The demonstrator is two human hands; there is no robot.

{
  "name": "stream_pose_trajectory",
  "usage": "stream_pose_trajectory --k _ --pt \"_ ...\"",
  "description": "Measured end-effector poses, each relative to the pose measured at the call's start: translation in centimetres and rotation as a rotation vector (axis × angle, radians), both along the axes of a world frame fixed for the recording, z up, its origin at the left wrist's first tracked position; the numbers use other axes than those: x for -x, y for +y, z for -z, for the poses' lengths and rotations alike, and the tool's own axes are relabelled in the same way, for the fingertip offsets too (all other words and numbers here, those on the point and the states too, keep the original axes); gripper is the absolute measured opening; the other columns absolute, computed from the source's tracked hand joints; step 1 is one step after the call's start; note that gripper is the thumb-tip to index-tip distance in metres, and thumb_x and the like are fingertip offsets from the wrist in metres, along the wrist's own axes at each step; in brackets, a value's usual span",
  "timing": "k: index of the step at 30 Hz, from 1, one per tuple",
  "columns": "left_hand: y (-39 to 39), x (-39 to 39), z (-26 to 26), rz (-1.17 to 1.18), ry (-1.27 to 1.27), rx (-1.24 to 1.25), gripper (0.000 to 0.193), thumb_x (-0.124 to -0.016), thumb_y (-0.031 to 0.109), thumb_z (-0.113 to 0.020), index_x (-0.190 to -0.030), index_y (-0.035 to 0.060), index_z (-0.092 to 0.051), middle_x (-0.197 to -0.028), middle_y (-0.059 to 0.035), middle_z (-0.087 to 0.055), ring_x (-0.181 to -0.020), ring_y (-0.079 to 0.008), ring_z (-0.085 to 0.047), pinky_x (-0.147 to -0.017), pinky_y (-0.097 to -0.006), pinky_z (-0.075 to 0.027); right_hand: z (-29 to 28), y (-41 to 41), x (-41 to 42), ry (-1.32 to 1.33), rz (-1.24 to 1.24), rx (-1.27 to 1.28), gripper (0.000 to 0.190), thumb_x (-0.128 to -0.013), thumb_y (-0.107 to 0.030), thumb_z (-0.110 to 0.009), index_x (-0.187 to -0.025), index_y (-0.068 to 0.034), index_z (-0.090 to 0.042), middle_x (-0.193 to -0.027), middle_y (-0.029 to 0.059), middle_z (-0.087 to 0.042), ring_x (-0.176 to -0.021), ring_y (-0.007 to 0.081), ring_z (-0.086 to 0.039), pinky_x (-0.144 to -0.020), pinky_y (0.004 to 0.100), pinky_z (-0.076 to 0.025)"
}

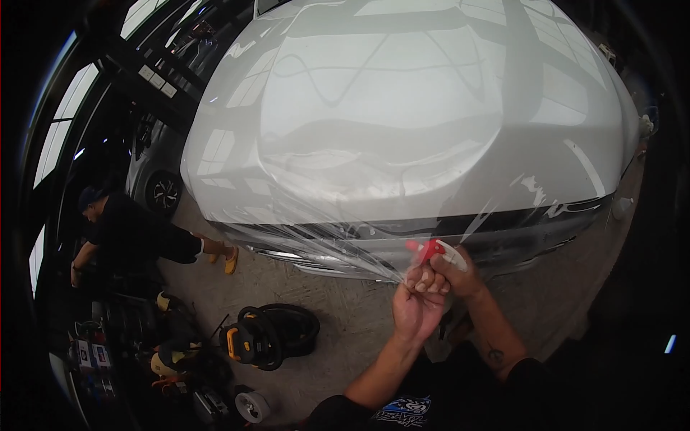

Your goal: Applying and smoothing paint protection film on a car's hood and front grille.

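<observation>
A white car's hood [555, 145] fills the upper view, partly covered by clear plastic film [377, 161] with wrinkles near its front edge. The film drapes over the dark front grille and gathers in tight folds towards my left hand [420, 301], whose curled fingers grip it. Just beside it, to the right, my right hand [461, 275] is closed around a spray bottle with a red and white trigger head [434, 250]. The bottle's body is mostly hidden by my hands and the film.
A black and yellow vacuum cleaner [269, 336] stands on the floor. Another person [140, 229] bends over at the left, near a second car [156, 161]. Bottles and tools [172, 361] crowd the lower left, with a white round container [252, 407] beside them.
</observation>
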State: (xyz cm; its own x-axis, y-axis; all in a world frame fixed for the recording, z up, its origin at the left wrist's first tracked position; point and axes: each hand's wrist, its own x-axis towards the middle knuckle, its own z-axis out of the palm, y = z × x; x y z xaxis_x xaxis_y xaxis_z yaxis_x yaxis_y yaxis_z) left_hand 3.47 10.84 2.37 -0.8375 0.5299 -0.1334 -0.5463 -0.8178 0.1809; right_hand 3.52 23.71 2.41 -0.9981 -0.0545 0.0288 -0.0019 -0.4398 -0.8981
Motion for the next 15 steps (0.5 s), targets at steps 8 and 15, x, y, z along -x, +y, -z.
stream_pose_trajectory --k 8,15 --pt "0.2 0.2 0.1 0.044 -0.003 -0.027 0.019 -0.094 0.015 -0.043 -0.075 0.0197 -0.045 -0.072 0.0050 -0.047 -0.074 -0.0145 -0.045 -0.077 -0.0334 -0.038 1.1 1.0 -0.5 -0.069 -0.013 -0.026 0.048 -0.097 -0.036 -0.063 -0.126 0.003 -0.064 -0.074 0.0014 -0.069 -0.058 0.0035 -0.056 -0.050 0.0166 -0.042" --pt "-0.9 0.2 -0.6 0.047 -0.040 0.012 0.019 -0.094 0.013 -0.044 -0.076 0.0184 -0.047 -0.072 0.0042 -0.047 -0.074 -0.0139 -0.045 -0.075 -0.0311 -0.038 5.3 3.6 -3.9 0.201 0.419 0.348 0.059 -0.095 -0.046 -0.063 -0.126 0.003 -0.053 -0.092 0.0150 -0.066 -0.081 0.0253 -0.067 -0.070 0.0394 -0.056"
